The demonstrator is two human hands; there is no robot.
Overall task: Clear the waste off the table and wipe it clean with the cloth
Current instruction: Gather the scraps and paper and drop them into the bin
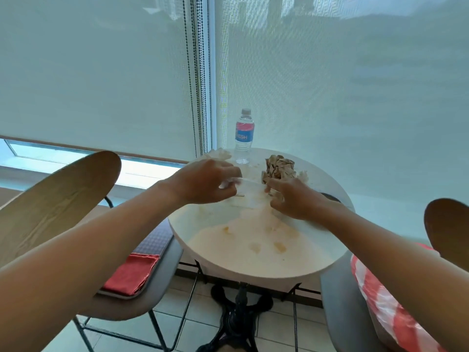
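Pinching a thin white sheet of waste paper (250,193) between my two hands, I have my left hand (205,184) closed on its near-left edge and my right hand (291,199) curled over its right side, though the blur keeps me from telling whether those fingers truly grip. It looks feather-light, limp and easily torn, so I judge it best gathered inward from both edges and balled up, not dragged. The crumpled brown paper (279,167) just beyond my right fingers should crush easily in one grab, while the red cloth (132,273) waits on the chair seat (162,270) below my left forearm.
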